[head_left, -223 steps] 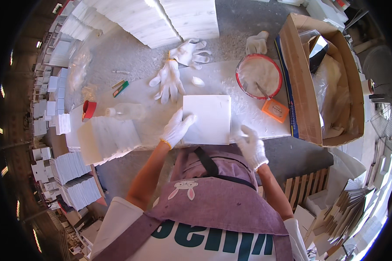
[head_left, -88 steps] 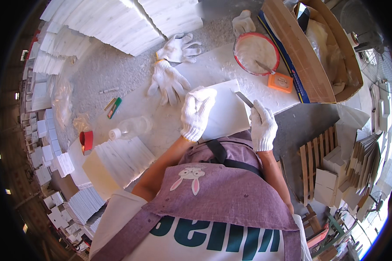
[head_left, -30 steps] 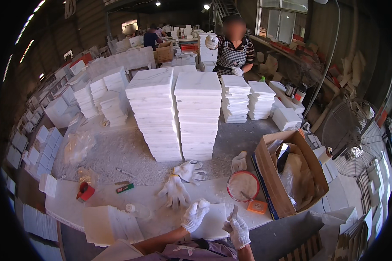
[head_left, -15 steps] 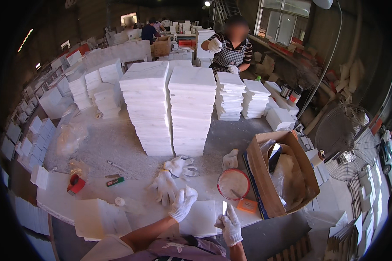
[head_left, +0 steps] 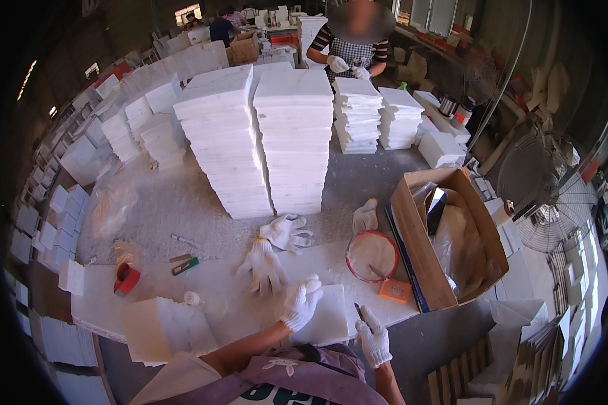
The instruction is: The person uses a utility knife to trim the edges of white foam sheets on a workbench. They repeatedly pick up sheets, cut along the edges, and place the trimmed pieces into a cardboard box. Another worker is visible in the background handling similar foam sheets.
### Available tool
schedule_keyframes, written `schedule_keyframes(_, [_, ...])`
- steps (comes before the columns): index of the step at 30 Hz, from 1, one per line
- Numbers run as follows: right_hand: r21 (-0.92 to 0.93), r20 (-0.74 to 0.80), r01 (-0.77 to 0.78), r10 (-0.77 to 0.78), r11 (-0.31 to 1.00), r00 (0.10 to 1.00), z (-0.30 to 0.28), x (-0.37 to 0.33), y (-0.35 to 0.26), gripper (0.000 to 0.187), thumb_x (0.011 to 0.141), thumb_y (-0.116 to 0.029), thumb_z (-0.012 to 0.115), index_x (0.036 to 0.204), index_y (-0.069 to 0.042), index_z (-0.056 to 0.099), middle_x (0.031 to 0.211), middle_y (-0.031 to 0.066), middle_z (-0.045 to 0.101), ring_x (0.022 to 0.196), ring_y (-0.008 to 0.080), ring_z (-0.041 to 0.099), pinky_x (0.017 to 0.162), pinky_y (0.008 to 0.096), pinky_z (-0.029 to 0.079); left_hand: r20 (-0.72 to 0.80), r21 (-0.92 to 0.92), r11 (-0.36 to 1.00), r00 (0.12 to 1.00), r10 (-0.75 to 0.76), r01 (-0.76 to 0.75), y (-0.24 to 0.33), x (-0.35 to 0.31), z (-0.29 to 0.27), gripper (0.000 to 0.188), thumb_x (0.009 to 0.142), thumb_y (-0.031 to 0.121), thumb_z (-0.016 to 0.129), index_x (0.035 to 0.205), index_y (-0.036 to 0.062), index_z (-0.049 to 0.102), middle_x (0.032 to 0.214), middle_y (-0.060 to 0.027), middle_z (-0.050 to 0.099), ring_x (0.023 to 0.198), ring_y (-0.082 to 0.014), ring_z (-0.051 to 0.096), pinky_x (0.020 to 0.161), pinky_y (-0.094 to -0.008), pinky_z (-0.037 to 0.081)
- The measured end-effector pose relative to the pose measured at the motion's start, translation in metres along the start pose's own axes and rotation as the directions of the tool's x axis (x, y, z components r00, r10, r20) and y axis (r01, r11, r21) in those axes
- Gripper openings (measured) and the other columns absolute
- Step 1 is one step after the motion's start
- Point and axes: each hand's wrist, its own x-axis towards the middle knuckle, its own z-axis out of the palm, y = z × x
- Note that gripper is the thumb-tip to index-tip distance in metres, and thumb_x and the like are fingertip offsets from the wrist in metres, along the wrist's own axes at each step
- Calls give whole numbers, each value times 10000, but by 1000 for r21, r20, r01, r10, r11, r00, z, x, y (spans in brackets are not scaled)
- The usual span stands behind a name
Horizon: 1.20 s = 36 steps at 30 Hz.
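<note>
A white square tile (head_left: 334,325) lies on the table's near edge in front of me. My left hand (head_left: 300,302), in a white knit glove, grips the tile's far left corner. At the tile's right edge, my gloved right hand (head_left: 373,339) is closed on a thin dark tool (head_left: 357,311) whose tip points up past the fingers. Whether the tool touches the tile cannot be told.
Two spare white gloves (head_left: 267,264) lie beyond the tile. To the right stand a red-rimmed bowl (head_left: 371,255) of white powder, an orange block (head_left: 394,290) and an open cardboard box (head_left: 446,236). Tall tile stacks (head_left: 263,135) fill mid-table; a gloved person (head_left: 355,47) works opposite. A fan (head_left: 547,202) stands right.
The view has tilted from straight down on the tile up to the whole table and room. Both hands have stayed on the tile, and the right hand keeps the tool.
</note>
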Motion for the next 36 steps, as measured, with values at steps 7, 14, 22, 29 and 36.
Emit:
schedule_keyframes(7, [-463,-6,330,-375,823,927,-6,2,40,385,945,-95,606,1318,0,603,773,73,623,635,94,549,604,269,484,-32,77,997,999,5,-2,12,9,-5,295,892,184,717,1140,56,619,1053,-122,693,903,-328,653,772,-419,518])
schedule_keyframes(14, [-662,-69,251,-391,706,918,8,-14,15,351,905,-169,637,1250,-112,663,930,169,672,820,327,672,737,382,539,15,-104,988,994,-112,113,0,5,3,337,879,160,734,1174,45,618,1023,-124,693,908,-305,661,797,-398,518])
schedule_keyframes(22, [-796,11,259,-415,548,910,24,3,16,334,920,-225,611,1247,-194,669,814,136,629,718,324,655,638,424,530,5,-164,978,992,-126,125,-5,5,6,381,861,129,755,1202,40,608,1030,-114,691,928,-259,669,827,-360,525])
schedule_keyframes(29, [-813,40,265,-405,518,913,32,16,20,350,926,-252,603,1271,-216,646,827,148,620,706,338,650,628,444,527,-4,-113,989,995,-99,98,6,9,2,410,863,116,754,1233,42,595,1020,-103,693,917,-230,673,823,-345,532])
schedule_keyframes(36, [-818,28,271,-435,508,900,36,23,25,359,921,-235,616,1278,-209,643,816,139,608,716,337,635,632,442,517,18,-205,968,989,-146,147,-4,4,8,399,873,85,737,1236,33,580,1047,-92,677,931,-198,655,823,-323,534])
